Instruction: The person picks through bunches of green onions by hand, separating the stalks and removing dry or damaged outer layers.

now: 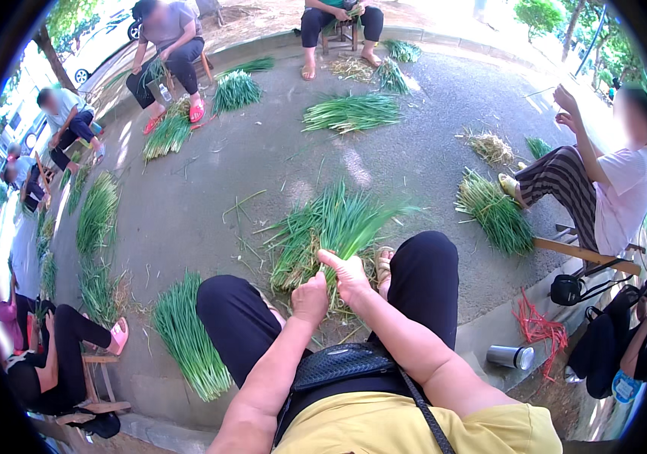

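My right hand (348, 277) grips a bunch of green chives (367, 231), its thumb lying along the stalks and the leaf tips fanned out ahead to the right. Close beside it, my left hand (310, 300) is closed at the lower ends of the same bunch, its fingertips partly hidden. Both hands are between my knees. Under and beyond them a loose heap of chives (301, 234) spreads on the pavement, mixed with dry yellowish leaves at its near side. To the left of my knee is a tidier pile of chives (191, 333), pale stalk ends toward me.
Around the grey pavement (202, 197) several seated people have chive piles too. At right, a person in striped trousers (569, 170) sits by another chive heap (494, 216). Red ties (539, 325), a metal flask (510, 357) and a black bag (567, 289) lie near my right side.
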The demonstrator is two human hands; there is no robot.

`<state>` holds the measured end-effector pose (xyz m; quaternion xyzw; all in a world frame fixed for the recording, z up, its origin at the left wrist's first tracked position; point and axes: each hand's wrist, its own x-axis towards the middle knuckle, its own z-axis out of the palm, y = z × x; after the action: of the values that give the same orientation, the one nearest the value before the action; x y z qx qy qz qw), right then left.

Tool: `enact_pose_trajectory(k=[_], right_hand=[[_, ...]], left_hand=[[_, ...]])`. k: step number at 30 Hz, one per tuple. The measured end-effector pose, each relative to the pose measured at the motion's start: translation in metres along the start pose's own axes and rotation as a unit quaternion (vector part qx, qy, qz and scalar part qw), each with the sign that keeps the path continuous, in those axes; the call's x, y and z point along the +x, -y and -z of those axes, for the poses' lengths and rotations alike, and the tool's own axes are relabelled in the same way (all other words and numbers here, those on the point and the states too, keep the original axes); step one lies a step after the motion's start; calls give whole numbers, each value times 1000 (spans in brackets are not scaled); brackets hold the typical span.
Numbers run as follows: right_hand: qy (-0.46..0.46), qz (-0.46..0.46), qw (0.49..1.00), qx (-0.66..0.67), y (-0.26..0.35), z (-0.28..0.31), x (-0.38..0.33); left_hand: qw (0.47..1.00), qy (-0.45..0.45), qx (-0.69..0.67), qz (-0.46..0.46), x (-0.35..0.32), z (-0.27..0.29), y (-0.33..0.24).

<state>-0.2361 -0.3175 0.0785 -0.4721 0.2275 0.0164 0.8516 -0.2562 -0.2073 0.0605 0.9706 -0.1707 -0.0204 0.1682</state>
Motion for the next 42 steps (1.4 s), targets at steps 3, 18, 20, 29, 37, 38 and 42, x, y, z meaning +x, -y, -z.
enact_pose_trajectory(k=[3,18,20,29,37,38,42], right_hand=[[-79,-54,982,162,4,-2,1],[32,69,980,186,44,-14,-15],[41,48,980,187,33,-15,-18],[6,27,974,226,42,-5,-9],[-39,35,982,184,55,-5,-11],[-47,35,982,182,54,-4,-12],[-62,0,979,196,51,1,-10]], left_hand=[[998,-13,58,-10,1,15,-10],[514,57,-832,200,9,18,17],[455,37,-858,234,13,18,12],[508,35,-830,227,9,17,-2],[687,223,-685,90,3,23,-5],[671,256,-690,83,2,22,-1],[662,275,-692,82,-1,27,-4]])
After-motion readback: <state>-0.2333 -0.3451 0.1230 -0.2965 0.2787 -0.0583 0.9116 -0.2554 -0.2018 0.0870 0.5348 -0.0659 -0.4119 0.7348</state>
